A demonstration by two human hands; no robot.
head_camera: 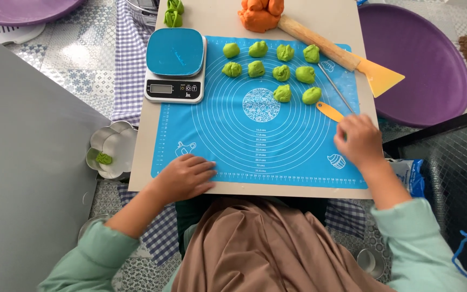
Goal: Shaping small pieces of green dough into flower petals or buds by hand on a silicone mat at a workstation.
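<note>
**Right hand at the orange-handled tool, left hand flat on the mat**

The right hand [359, 141] rested at the right edge of the blue silicone baking mat [244, 140], its fingers curled down over the near end of a small tool with an orange handle [329, 111]. Whether they actually pinched the handle could not be told from above. The handle ran on a diagonal, its free end pointing up and left, away from the hand, towards the dough. A thin metal rod [335, 86] lay just beside it on much the same slant. This hand was far nearer the tool than the other.

The left hand [186, 177] lay palm down on the mat's lower left corner, fingers spread and holding nothing.

Ten green dough balls [282, 72], soft and lumpy, sat in rough rows on the upper part of the mat, well apart from both hands. Beyond them lay a wooden rolling pin [317, 41], a yellow plastic scraper [382, 77], a lump of orange dough [259, 14] and a kitchen scale [175, 65] with a smooth blue top on the pale table [147, 146].
</note>
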